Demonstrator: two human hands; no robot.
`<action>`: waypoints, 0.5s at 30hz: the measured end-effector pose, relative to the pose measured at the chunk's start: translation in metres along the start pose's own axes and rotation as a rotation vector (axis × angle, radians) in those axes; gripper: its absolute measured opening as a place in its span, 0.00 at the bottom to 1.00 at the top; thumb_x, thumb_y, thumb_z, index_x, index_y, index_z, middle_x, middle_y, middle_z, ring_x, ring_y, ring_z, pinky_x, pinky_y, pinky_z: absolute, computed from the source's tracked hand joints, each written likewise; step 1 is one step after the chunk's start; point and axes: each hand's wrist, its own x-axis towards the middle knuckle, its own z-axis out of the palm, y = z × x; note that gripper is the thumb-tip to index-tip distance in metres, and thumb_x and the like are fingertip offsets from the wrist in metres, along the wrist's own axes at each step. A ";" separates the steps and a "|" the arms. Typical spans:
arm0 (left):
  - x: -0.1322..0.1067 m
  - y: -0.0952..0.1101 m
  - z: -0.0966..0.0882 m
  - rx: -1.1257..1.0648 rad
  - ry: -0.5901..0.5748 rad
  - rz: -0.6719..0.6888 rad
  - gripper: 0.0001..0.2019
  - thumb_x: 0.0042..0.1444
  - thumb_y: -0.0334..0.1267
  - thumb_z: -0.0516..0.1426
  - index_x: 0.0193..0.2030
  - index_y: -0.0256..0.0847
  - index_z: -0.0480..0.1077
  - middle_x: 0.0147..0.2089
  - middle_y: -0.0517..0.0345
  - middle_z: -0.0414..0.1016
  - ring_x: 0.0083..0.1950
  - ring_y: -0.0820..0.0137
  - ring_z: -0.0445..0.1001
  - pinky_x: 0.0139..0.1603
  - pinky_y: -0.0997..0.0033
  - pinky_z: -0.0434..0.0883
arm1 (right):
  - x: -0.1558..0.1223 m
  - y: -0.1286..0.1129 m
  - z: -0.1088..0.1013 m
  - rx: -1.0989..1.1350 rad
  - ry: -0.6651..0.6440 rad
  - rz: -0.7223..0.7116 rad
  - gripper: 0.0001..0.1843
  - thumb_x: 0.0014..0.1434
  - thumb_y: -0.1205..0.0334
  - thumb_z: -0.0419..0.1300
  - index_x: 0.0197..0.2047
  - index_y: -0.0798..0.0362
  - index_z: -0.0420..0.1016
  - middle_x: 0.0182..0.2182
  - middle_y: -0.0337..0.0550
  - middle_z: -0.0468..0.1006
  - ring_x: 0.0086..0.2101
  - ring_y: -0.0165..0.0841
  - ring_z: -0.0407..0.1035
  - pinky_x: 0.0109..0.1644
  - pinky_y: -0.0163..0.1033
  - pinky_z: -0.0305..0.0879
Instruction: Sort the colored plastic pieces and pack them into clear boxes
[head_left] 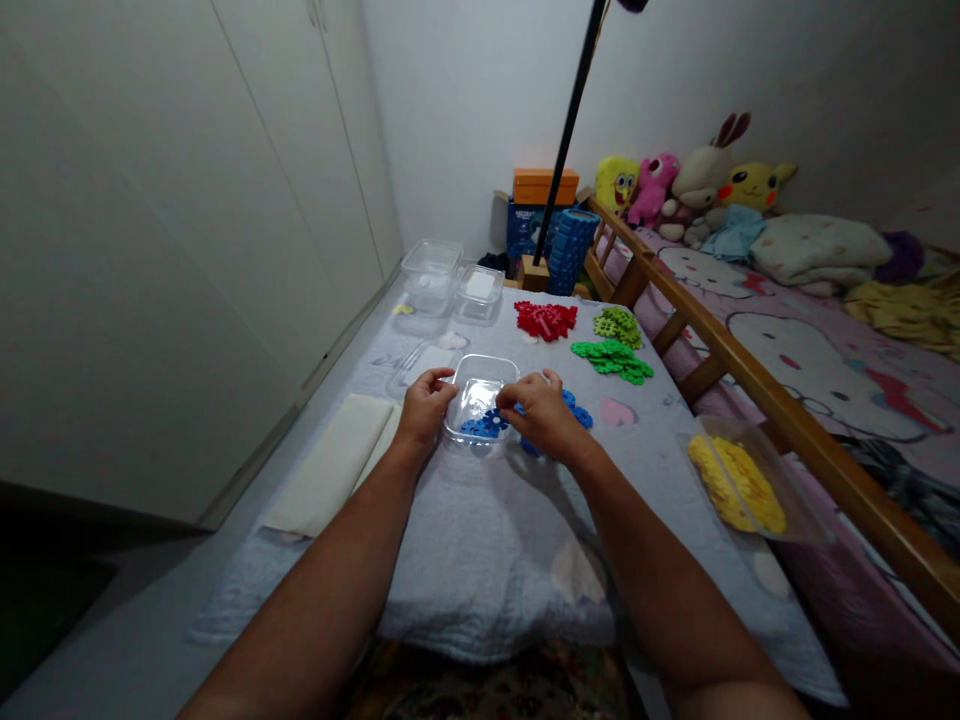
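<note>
A clear plastic container stands in the middle of the table, with several blue flower-shaped plastic pieces on its bottom. My left hand grips its left rim between thumb and fingers. Over the container's right side, my right hand pinches a dark blue flower-shaped piece. More blue pieces lie on the cloth to the right, partly hidden behind that hand. Beyond them are piles of red pieces, light green pieces and green pieces.
Clear containers and a smaller clear one stand at the back left. A clear lid lies left of centre, near a folded cream cloth. A bag of yellow pieces lies by the wooden bed rail at right.
</note>
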 end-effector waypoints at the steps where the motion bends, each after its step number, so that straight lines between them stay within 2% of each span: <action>1: 0.000 0.000 0.000 -0.003 -0.005 -0.001 0.22 0.42 0.41 0.65 0.46 0.37 0.75 0.26 0.68 0.65 0.23 0.77 0.60 0.25 0.75 0.57 | 0.002 -0.003 0.003 -0.032 -0.028 -0.010 0.07 0.60 0.69 0.63 0.38 0.48 0.80 0.36 0.40 0.82 0.48 0.39 0.70 0.69 0.64 0.38; 5: 0.000 0.000 0.000 -0.010 -0.012 -0.002 0.22 0.42 0.40 0.65 0.46 0.37 0.75 0.26 0.68 0.64 0.23 0.78 0.59 0.25 0.75 0.56 | 0.007 -0.006 0.015 -0.129 -0.083 -0.051 0.09 0.63 0.68 0.61 0.38 0.47 0.82 0.36 0.43 0.81 0.48 0.41 0.68 0.69 0.68 0.36; 10: -0.001 0.003 0.002 -0.008 -0.001 -0.011 0.21 0.41 0.40 0.65 0.44 0.37 0.74 0.25 0.68 0.64 0.23 0.77 0.59 0.25 0.75 0.56 | 0.007 -0.006 0.023 -0.186 -0.128 -0.086 0.12 0.64 0.69 0.59 0.35 0.46 0.83 0.35 0.43 0.81 0.47 0.41 0.68 0.67 0.68 0.38; 13: -0.002 0.004 0.002 0.000 0.003 -0.010 0.21 0.40 0.41 0.65 0.44 0.37 0.75 0.25 0.68 0.64 0.23 0.77 0.59 0.26 0.75 0.56 | 0.006 -0.004 0.020 -0.175 -0.115 -0.082 0.12 0.64 0.69 0.59 0.35 0.46 0.83 0.37 0.43 0.83 0.48 0.42 0.68 0.67 0.68 0.39; 15: -0.002 0.005 0.002 0.007 0.007 -0.009 0.21 0.41 0.41 0.65 0.44 0.37 0.75 0.25 0.68 0.63 0.24 0.77 0.59 0.26 0.75 0.56 | 0.006 0.003 0.012 -0.141 -0.069 -0.049 0.12 0.64 0.69 0.59 0.38 0.46 0.83 0.41 0.43 0.83 0.49 0.42 0.69 0.66 0.64 0.44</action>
